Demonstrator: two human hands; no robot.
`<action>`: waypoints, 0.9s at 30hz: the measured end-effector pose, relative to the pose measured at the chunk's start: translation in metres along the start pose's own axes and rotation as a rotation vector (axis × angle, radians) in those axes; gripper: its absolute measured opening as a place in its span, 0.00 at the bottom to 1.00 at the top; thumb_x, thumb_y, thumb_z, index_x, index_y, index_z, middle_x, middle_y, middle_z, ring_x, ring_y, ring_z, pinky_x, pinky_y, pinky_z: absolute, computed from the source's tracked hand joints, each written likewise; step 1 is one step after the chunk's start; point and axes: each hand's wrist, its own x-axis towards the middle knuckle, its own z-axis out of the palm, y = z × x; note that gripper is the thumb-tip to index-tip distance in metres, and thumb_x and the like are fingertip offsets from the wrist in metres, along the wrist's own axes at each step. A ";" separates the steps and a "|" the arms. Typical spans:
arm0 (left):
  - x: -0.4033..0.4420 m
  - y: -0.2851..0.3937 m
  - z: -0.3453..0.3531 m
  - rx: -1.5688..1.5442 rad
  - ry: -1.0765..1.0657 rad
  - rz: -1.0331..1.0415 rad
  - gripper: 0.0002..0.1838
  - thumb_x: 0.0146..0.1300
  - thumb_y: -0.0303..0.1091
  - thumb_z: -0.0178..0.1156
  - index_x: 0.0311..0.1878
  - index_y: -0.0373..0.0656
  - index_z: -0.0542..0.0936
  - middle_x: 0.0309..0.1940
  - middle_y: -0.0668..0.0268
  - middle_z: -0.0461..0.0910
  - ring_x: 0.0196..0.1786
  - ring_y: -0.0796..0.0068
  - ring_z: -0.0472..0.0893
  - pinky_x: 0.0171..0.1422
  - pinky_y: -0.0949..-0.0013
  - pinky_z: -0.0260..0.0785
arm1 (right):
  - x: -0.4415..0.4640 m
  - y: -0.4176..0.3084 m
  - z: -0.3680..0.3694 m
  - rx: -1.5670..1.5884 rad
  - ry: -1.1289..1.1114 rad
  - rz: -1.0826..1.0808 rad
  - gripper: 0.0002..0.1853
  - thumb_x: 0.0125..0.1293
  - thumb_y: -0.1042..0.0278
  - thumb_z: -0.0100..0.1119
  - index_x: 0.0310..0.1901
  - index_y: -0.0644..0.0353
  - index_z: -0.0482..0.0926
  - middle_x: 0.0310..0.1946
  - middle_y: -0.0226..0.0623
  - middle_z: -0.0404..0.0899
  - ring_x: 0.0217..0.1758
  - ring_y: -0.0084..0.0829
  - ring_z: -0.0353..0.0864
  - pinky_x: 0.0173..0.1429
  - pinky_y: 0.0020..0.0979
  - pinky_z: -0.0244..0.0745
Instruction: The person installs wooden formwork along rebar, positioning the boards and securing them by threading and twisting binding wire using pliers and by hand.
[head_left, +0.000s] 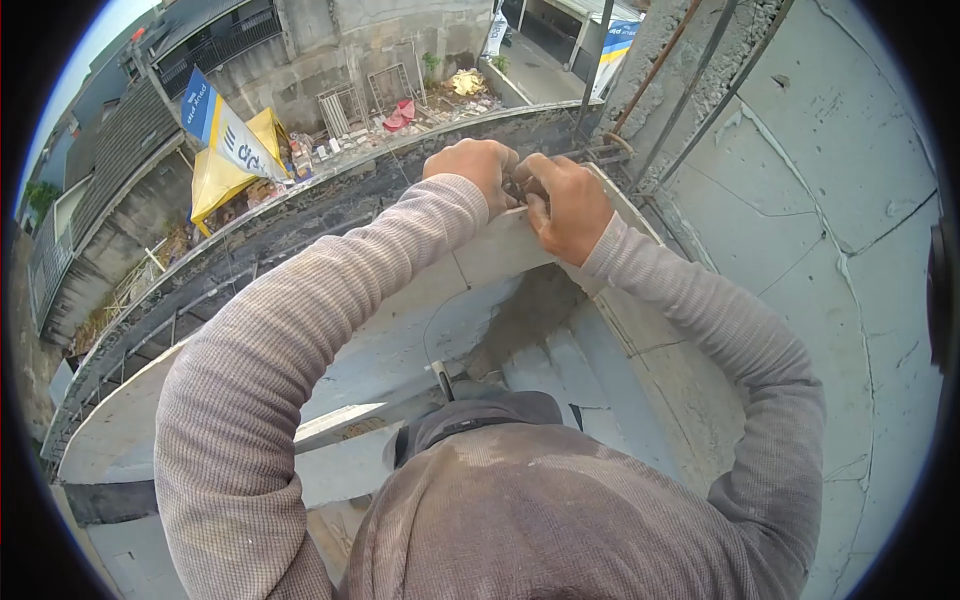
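Note:
My left hand (473, 172) and my right hand (570, 207) meet over the upper edge of a pale curved board (480, 245). The fingers of both are closed and nearly touching. Between the fingertips is a small dark bit that I cannot make out, and the fingers hide most of it. Close to the right hand, thin steel rods (610, 152) reach out from the corner by the wall. A dark ledge (345, 205) with bars along it runs just beyond the board.
To the right rises a pale block wall (800, 210) with rough mortar joints, and long reinforcing bars (690, 85) slant up beside it. Below, past the ledge, lie a yellow tarp (222, 180), a blue and white banner (235, 140) and rubble (340, 148). A dark cap (490, 410) shows under my arms.

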 end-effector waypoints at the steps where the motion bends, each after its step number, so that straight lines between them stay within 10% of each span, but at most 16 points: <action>1: -0.001 0.000 -0.002 -0.009 -0.007 0.013 0.19 0.53 0.44 0.79 0.47 0.53 0.88 0.44 0.67 0.90 0.51 0.64 0.88 0.59 0.60 0.80 | 0.000 -0.001 -0.001 -0.007 -0.009 -0.010 0.09 0.60 0.76 0.65 0.43 0.62 0.81 0.37 0.49 0.86 0.46 0.50 0.85 0.55 0.47 0.81; 13: -0.002 0.003 -0.006 0.029 -0.029 0.023 0.17 0.53 0.44 0.80 0.34 0.48 0.81 0.34 0.65 0.86 0.46 0.60 0.87 0.51 0.57 0.78 | 0.010 0.026 -0.008 0.305 -0.126 0.154 0.03 0.57 0.78 0.69 0.33 0.61 0.87 0.33 0.40 0.86 0.45 0.42 0.86 0.55 0.40 0.81; 15: -0.001 0.001 -0.004 0.024 -0.026 0.032 0.16 0.54 0.45 0.79 0.34 0.48 0.81 0.34 0.65 0.86 0.46 0.60 0.87 0.51 0.57 0.78 | 0.007 0.025 -0.001 -0.061 0.055 -0.282 0.03 0.57 0.78 0.70 0.33 0.61 0.87 0.32 0.39 0.86 0.41 0.42 0.87 0.50 0.41 0.82; 18: -0.003 0.001 -0.003 0.010 -0.011 0.062 0.18 0.56 0.46 0.78 0.33 0.47 0.80 0.33 0.66 0.85 0.45 0.60 0.87 0.50 0.57 0.78 | 0.005 0.022 0.005 -0.044 0.076 -0.320 0.08 0.55 0.78 0.72 0.38 0.61 0.86 0.32 0.38 0.86 0.36 0.42 0.86 0.44 0.42 0.82; 22: -0.005 0.003 -0.010 0.024 -0.070 0.032 0.16 0.58 0.48 0.77 0.46 0.56 0.86 0.43 0.66 0.88 0.52 0.61 0.87 0.58 0.57 0.79 | 0.004 0.010 -0.002 0.199 0.052 -0.109 0.12 0.57 0.81 0.71 0.44 0.62 0.85 0.35 0.41 0.87 0.35 0.42 0.86 0.42 0.39 0.83; 27: -0.002 0.000 -0.008 0.027 -0.078 0.036 0.21 0.58 0.51 0.77 0.54 0.61 0.87 0.47 0.66 0.89 0.56 0.61 0.85 0.64 0.58 0.77 | 0.009 0.010 -0.003 -0.110 0.059 -0.425 0.17 0.55 0.76 0.74 0.48 0.58 0.84 0.31 0.39 0.87 0.35 0.39 0.87 0.40 0.39 0.83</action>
